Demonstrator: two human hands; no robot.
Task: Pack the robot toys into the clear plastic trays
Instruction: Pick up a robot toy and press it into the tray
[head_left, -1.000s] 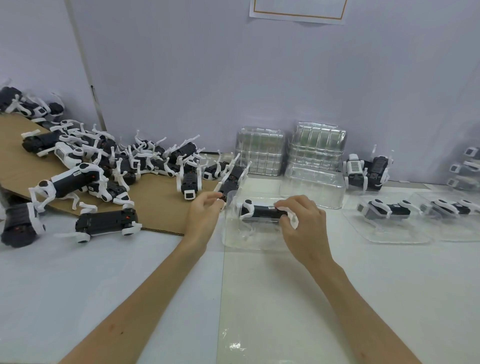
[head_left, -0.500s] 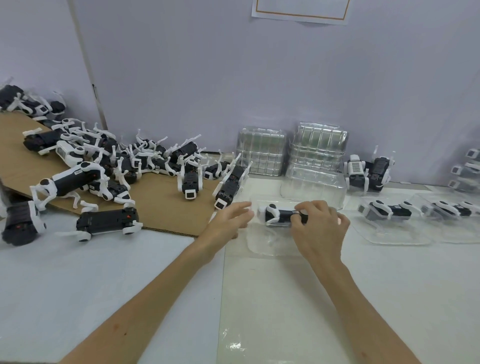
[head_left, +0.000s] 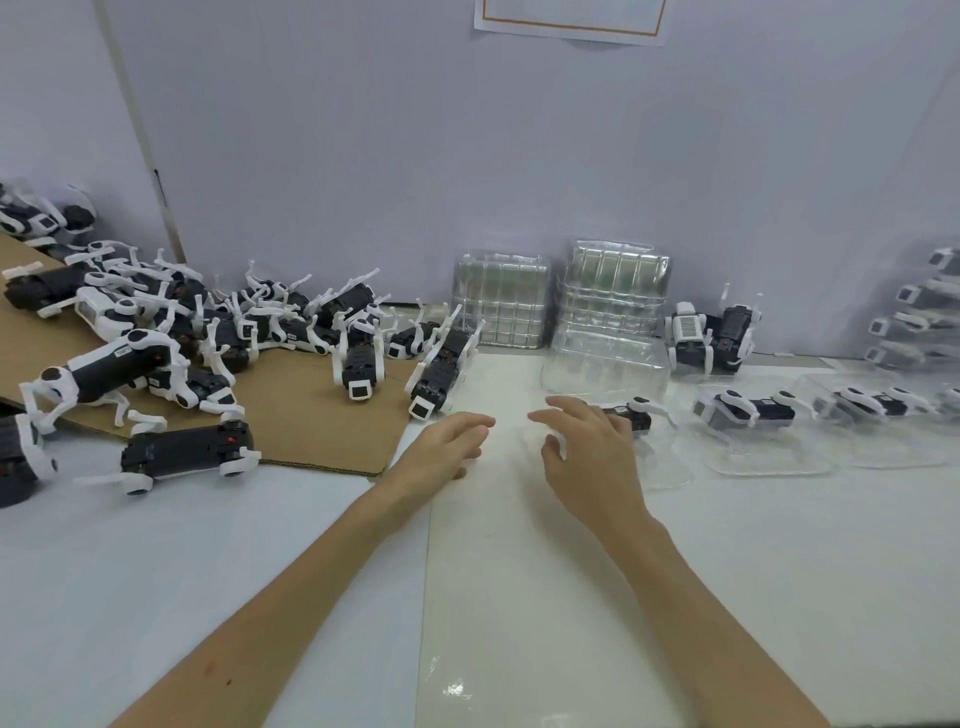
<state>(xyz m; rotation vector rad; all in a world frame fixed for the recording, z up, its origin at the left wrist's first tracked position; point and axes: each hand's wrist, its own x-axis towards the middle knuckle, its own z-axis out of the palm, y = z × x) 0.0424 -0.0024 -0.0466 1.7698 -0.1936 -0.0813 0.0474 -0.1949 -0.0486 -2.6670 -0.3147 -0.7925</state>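
Since the robot toy (head_left: 638, 413) has thin, brittle-looking legs, we would hold its stiff black body; right grip (head_left: 587, 452) lies spread over it, left grip (head_left: 447, 449) slack, empty.

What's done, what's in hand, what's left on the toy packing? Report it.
Done: two packed trays lie on the right, one toy each. In hand: the right grip is spread open over a toy in the nearest tray; the left grip is open, holding nothing. Left: the toy pile on the cardboard, with empty trays stacked by the wall.
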